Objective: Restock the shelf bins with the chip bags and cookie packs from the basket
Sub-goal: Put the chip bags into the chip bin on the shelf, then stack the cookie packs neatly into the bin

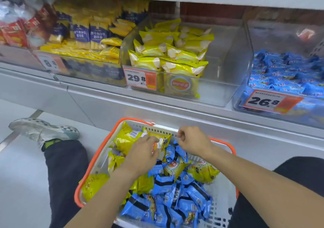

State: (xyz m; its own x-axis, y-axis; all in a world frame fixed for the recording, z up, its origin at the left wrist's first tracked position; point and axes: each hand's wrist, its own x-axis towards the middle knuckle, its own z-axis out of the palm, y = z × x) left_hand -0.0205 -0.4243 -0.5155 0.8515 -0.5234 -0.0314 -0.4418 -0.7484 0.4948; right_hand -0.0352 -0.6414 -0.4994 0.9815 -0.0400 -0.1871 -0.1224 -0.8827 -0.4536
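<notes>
The basket (84, 180) sits on the floor between the person's knees, directly below the shelf bins, so each pick is a short lift upward. Inside it, yellow chip bags (122, 142) lie along the far and left sides and blue cookie packs (175, 201) pile toward the near side. The left hand (140, 155) reaches over the far end of the basket and its grip closes on a chip bag. The right hand (192, 142) hovers just beside it with fingers curled; whether its grip pinches anything cannot be told. Above the basket, the chip bin (228, 80) is half full, and the cookie bin (249, 94) stands to its right.
</notes>
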